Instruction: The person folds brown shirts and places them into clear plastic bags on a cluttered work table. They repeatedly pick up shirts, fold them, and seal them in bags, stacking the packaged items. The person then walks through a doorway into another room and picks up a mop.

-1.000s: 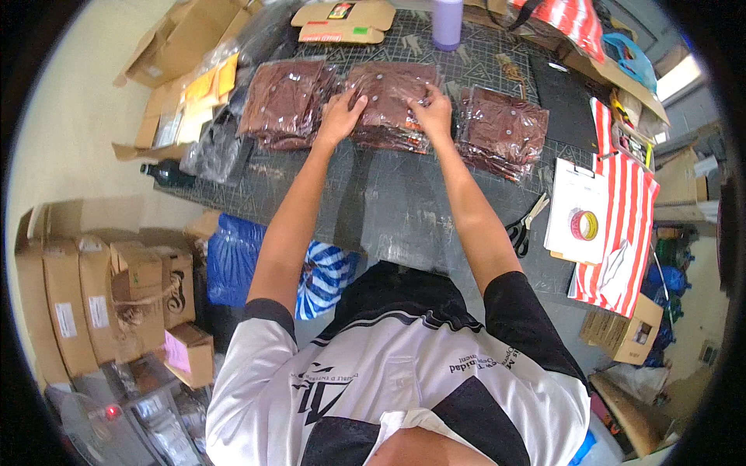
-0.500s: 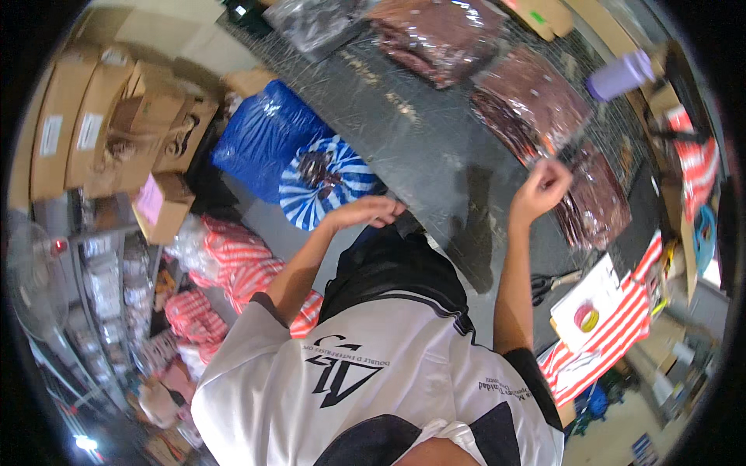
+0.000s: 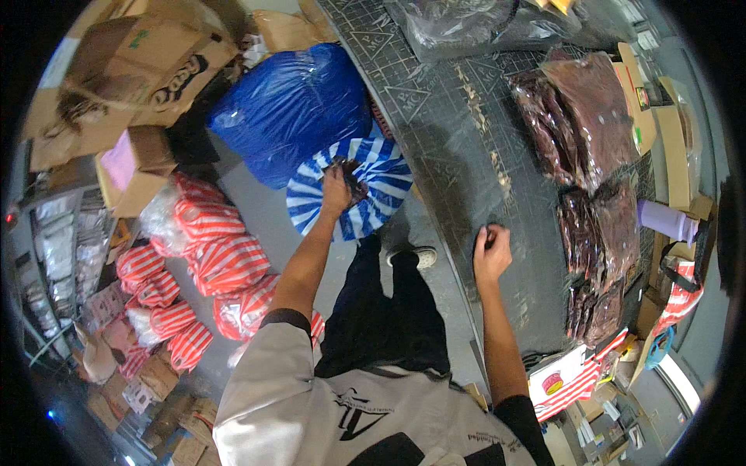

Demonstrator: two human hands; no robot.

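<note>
Fingers of the left hand (image 3: 336,189) pinch a dark packet (image 3: 353,180) over the blue-and-white striped bag (image 3: 359,194) on the floor, left of the dark cutting mat (image 3: 458,155). Near the mat's edge, the right hand (image 3: 491,252) rests curled shut, holding nothing visible. Stacks of dark red packets (image 3: 583,132) lie far right, red-striped bags (image 3: 210,248) left.

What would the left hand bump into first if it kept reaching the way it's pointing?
Most likely the blue-and-white striped bag. The left hand already sits at its open top, fingers by something dark there. Past it lies the big blue plastic bag, though depth is hard to judge.
</note>
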